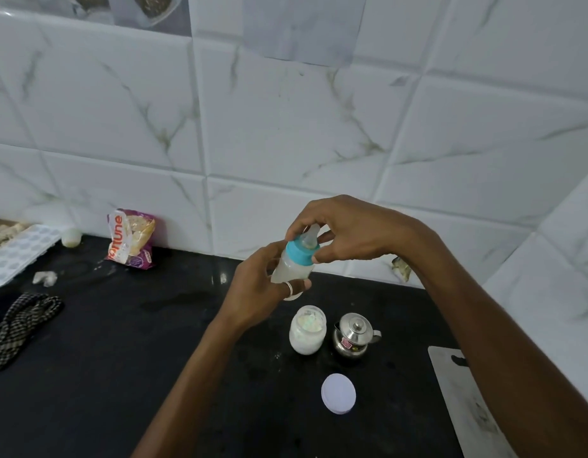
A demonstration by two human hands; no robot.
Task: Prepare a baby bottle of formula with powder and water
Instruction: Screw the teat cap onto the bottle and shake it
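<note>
A small baby bottle (294, 267) with a teal collar and clear teat is held tilted above the black counter (153, 342); cloudy whitish liquid shows inside. My left hand (262, 289), wearing a ring, wraps the bottle's body from the left. My right hand (345, 229) comes over from the right, its fingertips around the teal collar (298, 253) and the teat. Below stands an open jar of white powder (307, 330). Beside it sits a small steel lidded pot (353, 335). The jar's white lid (338, 393) lies flat nearer to me.
A printed food packet (130, 238) leans on the tiled wall at the back left. A white moulded tray (18, 252) and a checked cloth (20, 322) lie at the far left. A pale cutting board (467, 408) lies at the right under my forearm.
</note>
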